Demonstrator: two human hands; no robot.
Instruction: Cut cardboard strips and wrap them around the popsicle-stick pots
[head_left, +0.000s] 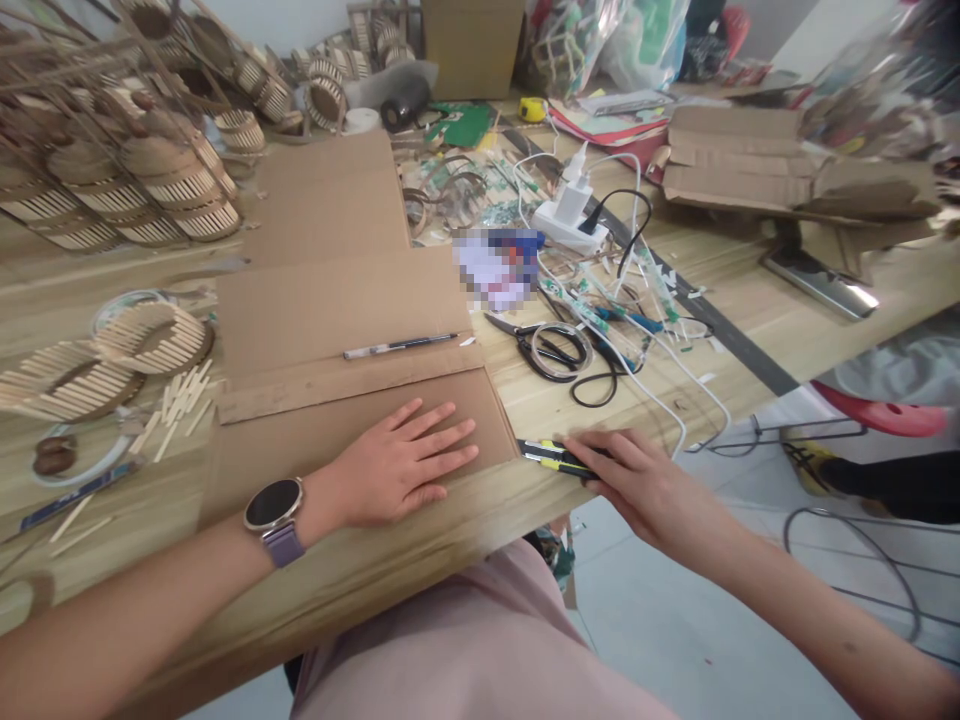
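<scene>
My left hand lies flat, fingers spread, on a brown cardboard sheet near the table's front edge; a watch is on that wrist. In my right hand is a black and yellow utility knife, its tip beside the sheet's right edge. A pen rests on the cardboard behind my left hand. Black scissors and a roll of clear tape lie to the right of the cardboard.
Slatted wooden rings and loose sticks lie at the left, with wooden lanterns behind. A white power strip with cables spreads over the middle right. Folded cardboard sits at the back right; a person's foot shows at the right.
</scene>
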